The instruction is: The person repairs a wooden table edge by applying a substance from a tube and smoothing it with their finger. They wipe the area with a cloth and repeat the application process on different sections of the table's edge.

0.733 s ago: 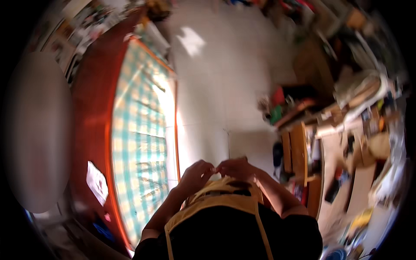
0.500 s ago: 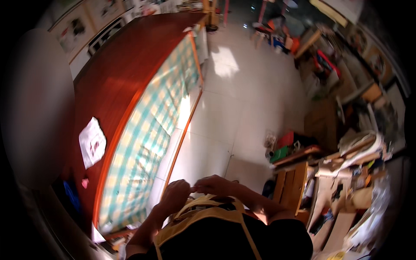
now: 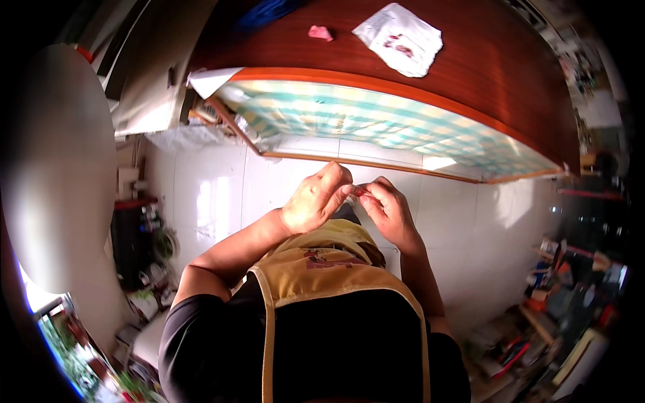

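Observation:
In front of my apron (image 3: 336, 262), both hands meet at chest level. My left hand (image 3: 317, 200) is closed, thumb and fingers pinched at one end of a small reddish thing (image 3: 361, 192). My right hand (image 3: 392, 211) pinches the other end; its kind is too small to make out and mostly hidden by the fingers. Beyond the hands is the dark red tabletop (image 3: 282, 50). On it lie a crumpled white sheet (image 3: 420, 57) with dark red marks and a small pink scrap (image 3: 321, 32).
A green and yellow checked cloth (image 3: 349, 111) hangs under the table's front edge, above a low wooden rail (image 3: 376, 166). Something blue (image 3: 269, 12) lies at the table's far left. A pale cabinet (image 3: 158, 74) stands left; cluttered goods (image 3: 531, 336) fill the right side.
My view has swung left, so the table now lies across the front instead of along the left. Both hands stay together, now raised higher in view.

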